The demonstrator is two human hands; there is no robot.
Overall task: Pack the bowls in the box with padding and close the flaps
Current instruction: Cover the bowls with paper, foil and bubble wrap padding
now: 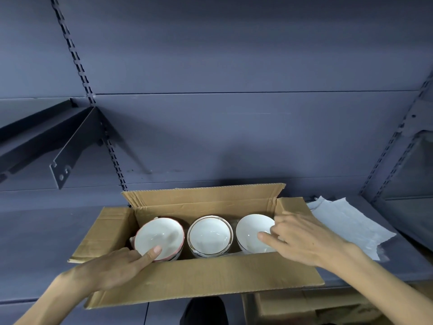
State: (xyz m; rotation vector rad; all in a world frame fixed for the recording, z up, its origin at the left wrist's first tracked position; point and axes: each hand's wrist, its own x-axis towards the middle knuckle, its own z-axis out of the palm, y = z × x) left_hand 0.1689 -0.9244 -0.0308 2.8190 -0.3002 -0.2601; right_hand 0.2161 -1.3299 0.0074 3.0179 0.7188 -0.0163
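Note:
An open cardboard box (206, 275) sits on a grey shelf with all its flaps spread out. Three white bowls stand side by side inside. The left bowl (157, 233) has a pink rim, the middle bowl (208, 235) a gold rim, and the right bowl (250, 228) is plain white. My left hand (117, 266) grips the near rim of the left bowl, thumb inside. My right hand (302, 240) grips the right edge of the right bowl, thumb inside and fingers over its rim.
White padding paper (351, 221) lies on the shelf just right of the box. A dark shelf bracket (70, 151) juts out at the upper left. More cardboard (304, 306) shows below the shelf at the lower right.

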